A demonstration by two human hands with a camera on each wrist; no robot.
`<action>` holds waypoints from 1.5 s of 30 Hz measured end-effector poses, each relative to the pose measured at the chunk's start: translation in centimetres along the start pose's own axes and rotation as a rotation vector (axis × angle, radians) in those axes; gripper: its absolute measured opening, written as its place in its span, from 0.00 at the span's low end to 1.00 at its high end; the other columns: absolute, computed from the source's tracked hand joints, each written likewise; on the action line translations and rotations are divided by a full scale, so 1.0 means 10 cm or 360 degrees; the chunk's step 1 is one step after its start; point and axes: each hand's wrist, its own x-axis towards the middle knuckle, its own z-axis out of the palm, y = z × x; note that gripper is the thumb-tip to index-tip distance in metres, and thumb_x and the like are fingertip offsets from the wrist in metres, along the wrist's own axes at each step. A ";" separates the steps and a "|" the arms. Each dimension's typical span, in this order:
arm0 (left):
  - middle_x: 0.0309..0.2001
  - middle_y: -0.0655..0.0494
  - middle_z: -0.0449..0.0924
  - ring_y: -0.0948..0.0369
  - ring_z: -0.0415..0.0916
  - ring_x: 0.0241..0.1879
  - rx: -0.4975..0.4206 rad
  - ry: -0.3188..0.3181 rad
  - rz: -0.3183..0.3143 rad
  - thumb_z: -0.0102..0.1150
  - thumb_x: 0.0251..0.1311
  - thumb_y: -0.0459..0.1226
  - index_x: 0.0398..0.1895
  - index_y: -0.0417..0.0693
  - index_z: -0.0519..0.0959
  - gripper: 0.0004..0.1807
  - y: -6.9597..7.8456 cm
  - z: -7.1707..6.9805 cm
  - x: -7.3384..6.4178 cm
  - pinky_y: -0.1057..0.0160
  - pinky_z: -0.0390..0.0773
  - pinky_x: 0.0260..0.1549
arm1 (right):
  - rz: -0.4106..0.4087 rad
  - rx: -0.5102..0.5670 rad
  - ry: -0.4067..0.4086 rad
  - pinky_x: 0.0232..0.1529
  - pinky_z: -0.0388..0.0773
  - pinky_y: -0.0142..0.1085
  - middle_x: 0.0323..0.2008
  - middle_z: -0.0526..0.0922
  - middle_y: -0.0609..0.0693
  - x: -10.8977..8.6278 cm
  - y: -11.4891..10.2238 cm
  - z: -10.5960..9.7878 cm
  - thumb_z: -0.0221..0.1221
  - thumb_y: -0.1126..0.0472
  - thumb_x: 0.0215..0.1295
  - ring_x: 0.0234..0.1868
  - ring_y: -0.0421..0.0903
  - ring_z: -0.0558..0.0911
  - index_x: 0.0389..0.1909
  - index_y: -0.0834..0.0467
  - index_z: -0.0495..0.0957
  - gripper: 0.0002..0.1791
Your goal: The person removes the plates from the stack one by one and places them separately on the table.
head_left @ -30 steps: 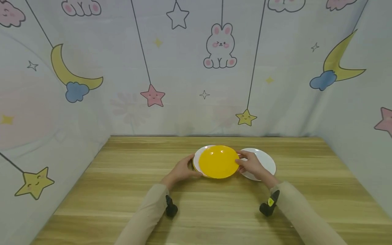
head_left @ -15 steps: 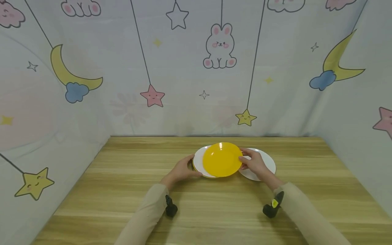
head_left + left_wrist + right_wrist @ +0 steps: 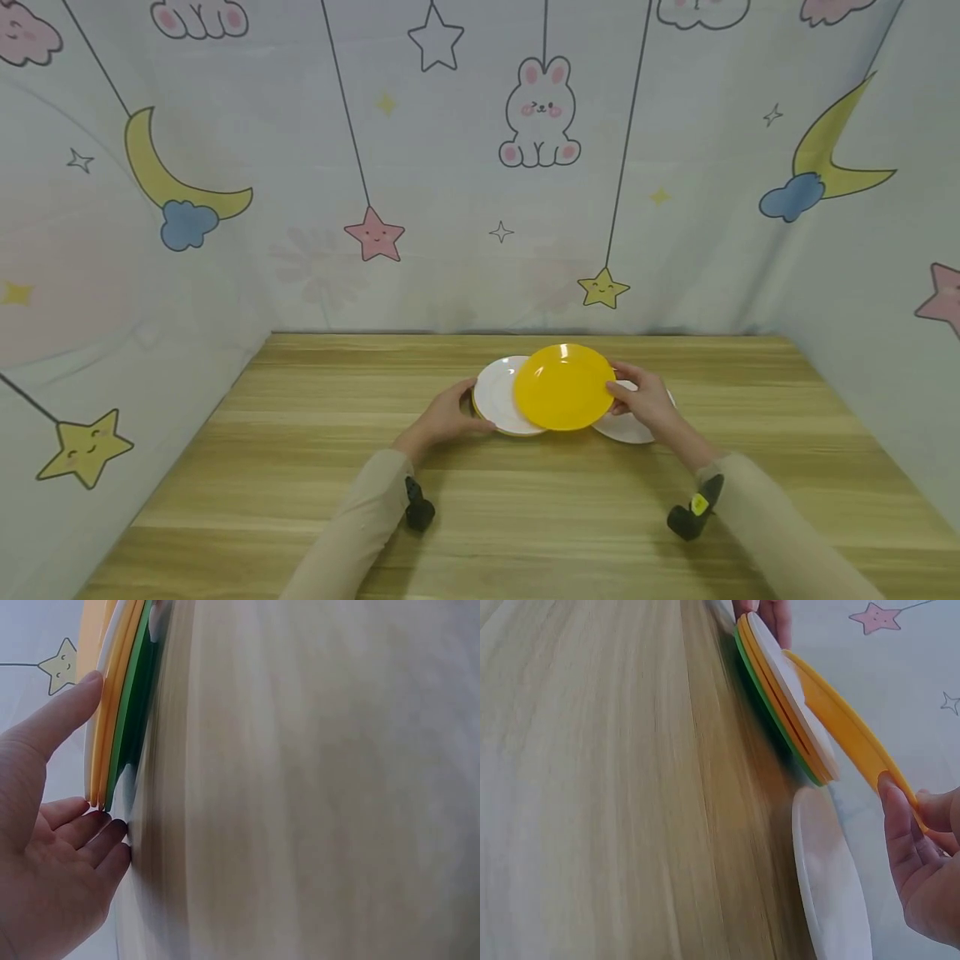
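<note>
My right hand (image 3: 645, 400) pinches the right rim of a yellow plate (image 3: 562, 387) between thumb and fingers. The yellow plate is tilted, and its left part overlaps a stack of plates. A white plate (image 3: 498, 398) tops that stack, with orange-yellow plates (image 3: 769, 671) below it and a green plate (image 3: 754, 682) at the bottom. My left hand (image 3: 446, 414) holds the stack's left rim, thumb toward the front and fingers at the far side. In the left wrist view, the thumb (image 3: 71, 709) touches the rim and the fingertips lie beside the lower edges.
A separate white plate (image 3: 626, 427) lies to the right of the stack, partly hidden by the yellow plate and right hand. The wooden table (image 3: 547, 517) meets a printed cloth backdrop (image 3: 450, 167) behind and at both sides.
My right hand has slid the yellow plate rightward and raised it a little, uncovering more of the white plate on the stack. The left hand and the stack have stayed in place.
</note>
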 end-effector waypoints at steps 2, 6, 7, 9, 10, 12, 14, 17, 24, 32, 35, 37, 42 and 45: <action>0.64 0.41 0.60 0.49 0.55 0.65 -0.0005 0.0003 0.0010 0.72 0.40 0.46 0.65 0.35 0.58 0.50 0.00 0.00 0.00 0.54 0.56 0.64 | 0.0003 -0.0003 0.0006 0.27 0.80 0.29 0.52 0.68 0.70 -0.02 0.01 -0.05 0.51 0.66 0.66 0.20 0.38 0.77 0.64 0.69 0.57 0.27; 0.64 0.41 0.60 0.49 0.55 0.65 -0.0005 0.0007 0.0013 0.72 0.40 0.46 0.65 0.34 0.58 0.50 -0.01 0.01 0.01 0.54 0.56 0.63 | -0.0005 -0.0014 0.0018 0.28 0.80 0.30 0.52 0.66 0.70 -0.07 0.03 -0.18 0.50 0.64 0.66 0.20 0.37 0.76 0.64 0.70 0.56 0.28; 0.64 0.41 0.60 0.49 0.55 0.65 -0.0005 0.0008 0.0013 0.72 0.40 0.46 0.65 0.34 0.58 0.50 -0.01 0.01 0.01 0.54 0.57 0.63 | -0.0014 -0.0015 0.0021 0.28 0.80 0.30 0.52 0.66 0.70 -0.08 0.04 -0.21 0.50 0.64 0.66 0.20 0.37 0.76 0.64 0.70 0.56 0.28; 0.64 0.41 0.60 0.49 0.54 0.65 -0.0014 0.0009 0.0012 0.72 0.40 0.45 0.65 0.34 0.58 0.50 -0.01 0.01 0.01 0.54 0.57 0.63 | -0.0037 -0.0008 0.0023 0.28 0.80 0.29 0.52 0.66 0.71 -0.10 0.05 -0.27 0.50 0.64 0.67 0.20 0.36 0.76 0.64 0.71 0.55 0.28; 0.64 0.41 0.60 0.49 0.54 0.65 -0.0016 0.0008 0.0009 0.72 0.40 0.45 0.65 0.35 0.58 0.50 -0.01 0.01 0.01 0.54 0.56 0.63 | -0.0050 -0.0006 0.0025 0.28 0.80 0.29 0.52 0.65 0.71 -0.11 0.05 -0.30 0.49 0.64 0.67 0.20 0.36 0.76 0.64 0.72 0.54 0.28; 0.64 0.41 0.60 0.49 0.54 0.65 -0.0015 0.0006 0.0002 0.72 0.40 0.46 0.65 0.35 0.58 0.50 -0.01 0.01 0.02 0.54 0.56 0.63 | -0.0065 0.0003 0.0040 0.27 0.80 0.29 0.51 0.65 0.71 -0.12 0.07 -0.37 0.49 0.65 0.67 0.20 0.36 0.76 0.64 0.72 0.54 0.29; 0.64 0.41 0.59 0.49 0.54 0.65 -0.0019 0.0005 0.0000 0.72 0.40 0.45 0.65 0.35 0.58 0.50 -0.01 0.01 0.02 0.54 0.56 0.63 | -0.0065 0.0007 0.0054 0.27 0.80 0.29 0.51 0.65 0.70 -0.14 0.08 -0.43 0.49 0.65 0.67 0.20 0.35 0.76 0.64 0.72 0.54 0.29; 0.64 0.41 0.59 0.49 0.54 0.65 -0.0020 0.0006 0.0005 0.72 0.40 0.45 0.65 0.35 0.57 0.50 -0.01 0.01 0.02 0.53 0.57 0.63 | -0.0049 0.0023 0.0080 0.28 0.80 0.28 0.51 0.65 0.68 -0.16 0.09 -0.51 0.49 0.64 0.67 0.20 0.35 0.76 0.64 0.72 0.53 0.29; 0.64 0.41 0.60 0.49 0.54 0.65 -0.0014 0.0016 0.0022 0.72 0.40 0.44 0.65 0.35 0.58 0.49 -0.03 0.02 0.02 0.54 0.57 0.63 | -0.0051 0.0028 0.0114 0.29 0.80 0.28 0.46 0.68 0.57 -0.20 0.11 -0.72 0.49 0.61 0.67 0.22 0.35 0.77 0.65 0.73 0.51 0.31; 0.65 0.41 0.59 0.49 0.53 0.65 -0.0032 0.0009 -0.0009 0.72 0.40 0.45 0.65 0.36 0.58 0.50 0.00 0.01 0.01 0.53 0.56 0.63 | -0.0073 -0.0013 0.0183 0.29 0.80 0.29 0.38 0.70 0.40 -0.28 0.19 -0.96 0.51 0.61 0.66 0.24 0.35 0.77 0.65 0.74 0.50 0.33; 0.65 0.42 0.59 0.49 0.53 0.66 -0.0039 0.0010 -0.0010 0.73 0.39 0.45 0.65 0.37 0.58 0.50 0.00 0.01 0.00 0.52 0.56 0.63 | -0.0092 -0.0032 0.0205 0.28 0.80 0.28 0.36 0.71 0.35 -0.31 0.24 -1.04 0.51 0.61 0.66 0.23 0.35 0.77 0.64 0.74 0.51 0.33; 0.65 0.42 0.59 0.49 0.53 0.65 -0.0037 0.0013 -0.0006 0.73 0.39 0.45 0.65 0.37 0.58 0.50 0.00 0.02 0.00 0.52 0.56 0.63 | -0.0103 -0.0029 0.0209 0.27 0.79 0.27 0.35 0.71 0.33 -0.33 0.28 -1.09 0.52 0.62 0.66 0.23 0.35 0.77 0.63 0.75 0.51 0.33; 0.64 0.42 0.60 0.49 0.54 0.65 -0.0031 0.0019 0.0002 0.72 0.39 0.45 0.65 0.37 0.59 0.49 -0.01 0.02 0.00 0.52 0.56 0.63 | -0.0106 0.0073 0.0219 0.25 0.79 0.27 0.33 0.74 0.31 -0.39 0.36 -1.20 0.53 0.63 0.64 0.22 0.36 0.78 0.62 0.78 0.49 0.34; 0.64 0.42 0.60 0.49 0.53 0.65 -0.0041 0.0020 -0.0007 0.72 0.39 0.45 0.65 0.38 0.59 0.49 -0.01 0.02 -0.01 0.52 0.56 0.63 | -0.0108 0.0081 0.0233 0.25 0.79 0.27 0.33 0.74 0.31 -0.42 0.39 -1.25 0.54 0.63 0.64 0.22 0.36 0.78 0.62 0.78 0.49 0.35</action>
